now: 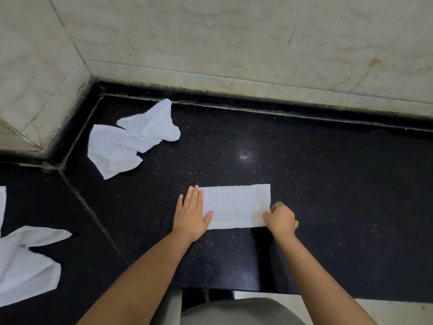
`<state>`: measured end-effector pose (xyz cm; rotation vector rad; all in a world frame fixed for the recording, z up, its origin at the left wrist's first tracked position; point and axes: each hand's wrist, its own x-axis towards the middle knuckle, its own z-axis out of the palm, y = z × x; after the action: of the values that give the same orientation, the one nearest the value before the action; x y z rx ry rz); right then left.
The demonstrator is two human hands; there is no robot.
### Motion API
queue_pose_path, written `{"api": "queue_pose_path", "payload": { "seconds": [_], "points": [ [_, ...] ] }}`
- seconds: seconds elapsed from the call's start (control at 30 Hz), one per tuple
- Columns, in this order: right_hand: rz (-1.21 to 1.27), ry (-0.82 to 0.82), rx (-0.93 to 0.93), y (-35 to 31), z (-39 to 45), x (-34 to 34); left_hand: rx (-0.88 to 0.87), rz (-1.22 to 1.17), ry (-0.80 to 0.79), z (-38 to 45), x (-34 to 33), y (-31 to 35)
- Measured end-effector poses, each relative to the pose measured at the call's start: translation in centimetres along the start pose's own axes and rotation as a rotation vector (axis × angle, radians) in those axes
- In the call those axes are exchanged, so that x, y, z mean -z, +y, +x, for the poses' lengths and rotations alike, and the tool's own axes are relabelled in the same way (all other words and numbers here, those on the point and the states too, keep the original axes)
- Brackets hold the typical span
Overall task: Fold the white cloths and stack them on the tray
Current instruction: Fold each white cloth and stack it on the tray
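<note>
Two hands work the folded cloth [235, 206], a textured white strip on the speckled black counter [316, 172]. The left hand [191, 213] lies flat and open on its left end; the right hand [280, 218] pinches its near right corner. Bringing that corner across squarely should give a clean fold. Beyond the strip, left, crumpled cloths [132, 139] wait. No tray shows.

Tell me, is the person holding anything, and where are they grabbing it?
Yes. The right hand pinches the near right corner of the folded white cloth with its fingers. The left hand only lies flat on the cloth's left end.
</note>
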<state>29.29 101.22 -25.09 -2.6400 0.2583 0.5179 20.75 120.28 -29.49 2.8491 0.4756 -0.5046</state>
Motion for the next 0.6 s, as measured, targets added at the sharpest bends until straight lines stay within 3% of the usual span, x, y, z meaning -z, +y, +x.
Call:
{"api": "queue_pose_path", "payload": {
  "seconds": [0.13, 0.2, 0.27, 0.4, 0.47, 0.6],
  "points": [
    [0.391, 0.077, 0.188, -2.4, -2.1, 1.1, 0.000, -0.108, 0.068, -0.4, 0.5, -0.8],
    [0.440, 0.103, 0.317, -4.5, -3.6, 0.6, 0.031, -0.167, 0.145, -1.0, 0.9, -2.1],
    [0.405, 0.067, 0.456, -6.5, -5.2, -1.0, 0.070, -0.210, 0.200, -2.0, 0.9, -3.9],
    [0.165, -0.163, 0.605, -7.5, -7.2, -6.9, 0.121, -0.275, 0.255, -5.0, -0.1, -6.9],
    [0.007, -0.170, 0.704, -6.6, -7.5, -9.1, 0.123, -0.302, 0.267, -6.4, -0.9, -8.1],
    [-0.036, -0.210, 0.771, -5.4, -7.1, -9.2, 0.119, -0.337, 0.268, -7.7, -2.1, -9.2]
  ]
}}
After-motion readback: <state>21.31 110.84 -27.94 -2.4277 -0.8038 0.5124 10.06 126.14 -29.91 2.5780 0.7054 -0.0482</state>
